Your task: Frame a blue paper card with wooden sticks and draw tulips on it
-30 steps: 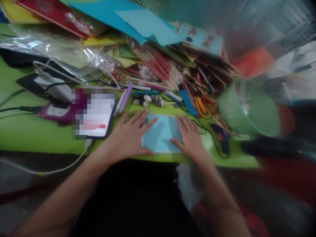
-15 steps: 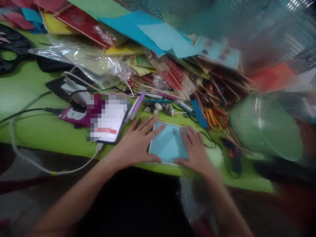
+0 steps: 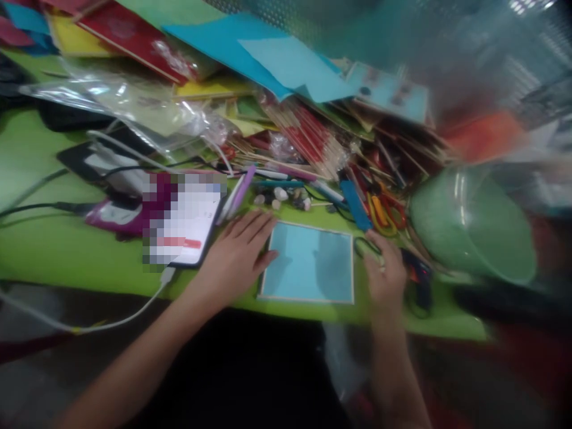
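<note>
A light blue square card with a pale wooden edge (image 3: 309, 263) lies flat on the green table (image 3: 67, 256) near its front edge. My left hand (image 3: 236, 256) rests flat beside the card's left edge, fingers stretched out and touching that edge. My right hand (image 3: 385, 275) is off the card, just right of it, next to a black cable and a dark blue glue gun (image 3: 419, 280). Its fingers are curled and blurred, so what they hold, if anything, does not show.
A phone (image 3: 183, 223) on a white cable lies left of my left hand. Behind the card are small shells (image 3: 281, 196), pens, scissors (image 3: 386, 211), bundles of sticks (image 3: 313, 143) and coloured paper. A green bowl (image 3: 469, 226) lies tipped at the right.
My right hand has slid off the blue card to its right side, towards the glue gun. My left hand has drawn back to the card's left edge. The whole card now shows.
</note>
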{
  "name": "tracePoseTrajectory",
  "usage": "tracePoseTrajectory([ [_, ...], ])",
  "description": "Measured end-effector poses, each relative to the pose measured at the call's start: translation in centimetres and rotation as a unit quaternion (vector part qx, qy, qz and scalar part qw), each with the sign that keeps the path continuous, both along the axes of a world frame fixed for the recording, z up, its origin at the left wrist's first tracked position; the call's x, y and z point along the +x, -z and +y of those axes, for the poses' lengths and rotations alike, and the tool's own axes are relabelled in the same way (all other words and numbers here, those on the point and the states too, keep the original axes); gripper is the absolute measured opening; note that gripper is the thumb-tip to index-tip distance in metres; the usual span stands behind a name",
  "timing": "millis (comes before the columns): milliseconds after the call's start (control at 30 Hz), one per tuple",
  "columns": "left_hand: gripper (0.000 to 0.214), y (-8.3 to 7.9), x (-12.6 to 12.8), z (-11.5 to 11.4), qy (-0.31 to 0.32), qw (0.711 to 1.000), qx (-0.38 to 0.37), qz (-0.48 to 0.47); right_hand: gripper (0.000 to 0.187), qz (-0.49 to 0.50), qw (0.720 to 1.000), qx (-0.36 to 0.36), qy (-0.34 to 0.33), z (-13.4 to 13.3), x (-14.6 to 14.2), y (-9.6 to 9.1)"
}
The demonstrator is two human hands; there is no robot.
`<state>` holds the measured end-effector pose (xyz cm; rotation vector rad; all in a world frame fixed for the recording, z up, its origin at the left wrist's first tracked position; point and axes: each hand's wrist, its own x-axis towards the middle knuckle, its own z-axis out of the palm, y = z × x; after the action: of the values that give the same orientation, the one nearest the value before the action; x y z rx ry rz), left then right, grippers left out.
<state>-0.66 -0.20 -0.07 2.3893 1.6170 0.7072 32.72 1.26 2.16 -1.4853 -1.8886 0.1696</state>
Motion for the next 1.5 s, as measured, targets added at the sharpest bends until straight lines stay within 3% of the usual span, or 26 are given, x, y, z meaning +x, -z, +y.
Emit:
tracePoseTrajectory([
  [200, 0.063, 0.2, 0.0, 0.0, 0.003, 1.0, 0.006, 0.017, 0.038, -0.075, 0.997, -0.029, -0.008, 0.4, -0.3, 0.0],
  [567, 0.064, 0.0, 0.1, 0.2, 0.005, 1.0, -0.003, 0.015, 0.053, -0.185, 0.976, -0.1, -0.065, 0.2, -1.7, -0.4],
  [733, 0.063, -0.1, 0.0, 0.1, 0.005, 1.0, -0.007, 0.022, 0.052, -0.164, 0.979, -0.096, -0.069, 0.3, -1.6, -0.4],
  [967, 0.065, 0.3, -0.2, 0.1, 0.011, 1.0, 0.002, 0.01, 0.039, -0.095, 0.994, -0.053, 0.03, 0.2, -0.7, -0.8],
  [1133, 0.062, 0.1, -0.1, 0.1, 0.002, 1.0, -0.012, 0.006, 0.035, -0.104, 0.991, -0.078, 0.021, 0.2, -0.7, -0.6],
  [1500, 0.044, -1.1, -0.1, -0.5, -0.01, 1.0, -0.013, -0.013, 0.036, -0.121, 0.992, -0.041, 0.009, 0.7, 0.4, 0.6],
])
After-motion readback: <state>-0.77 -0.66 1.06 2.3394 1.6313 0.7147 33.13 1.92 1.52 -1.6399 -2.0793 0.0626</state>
